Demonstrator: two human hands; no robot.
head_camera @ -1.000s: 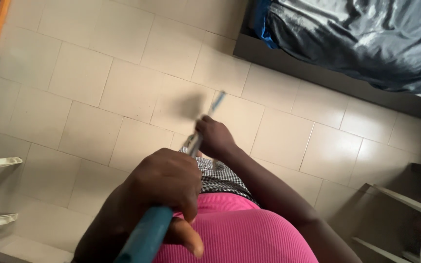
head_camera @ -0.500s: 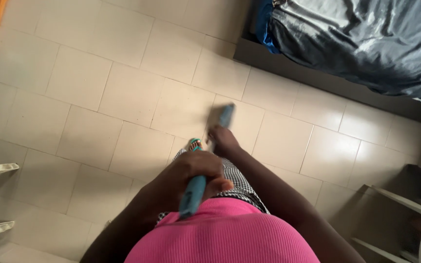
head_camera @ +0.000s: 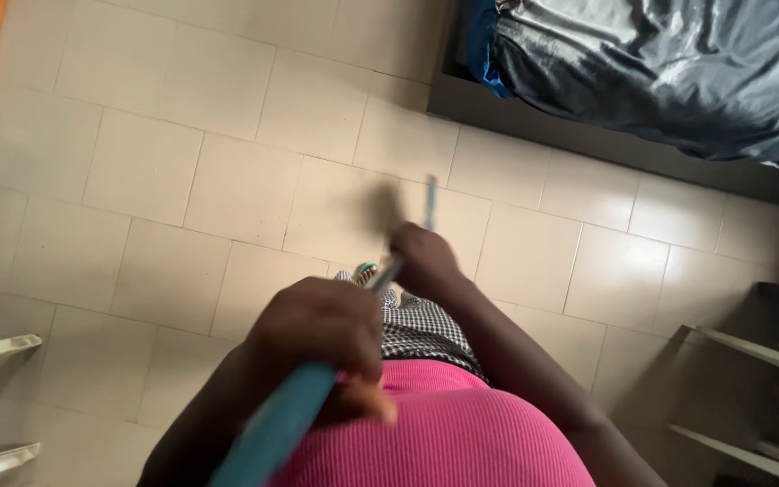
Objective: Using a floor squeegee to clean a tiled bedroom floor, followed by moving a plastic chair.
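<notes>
We are looking straight down at our own two hands, both gripping one long blue pole (head_camera: 286, 419) that is running away from us toward the tiled floor (head_camera: 164, 171). Our left hand (head_camera: 317, 329) is wrapping tight around the thick upper end of the pole, close to our pink top (head_camera: 462, 433), fingers curled fully round it. Our right hand (head_camera: 426, 261) is closing around the thinner part further down, arm stretched out over the checked cloth (head_camera: 421, 329) at our waist. The pole's far end (head_camera: 429, 200) is sitting low over the floor beyond the right hand, blurred, with a dark smear of shadow just beside it; we cannot tell whether it is touching the tiles. A foot in a green sandal (head_camera: 365, 271) is peeking out just left of the pole. A bed with a dark shiny cover (head_camera: 660, 72) is lying at the upper right, well apart from the pole's end. White shelves (head_camera: 750, 356) are standing at the right edge.
</notes>
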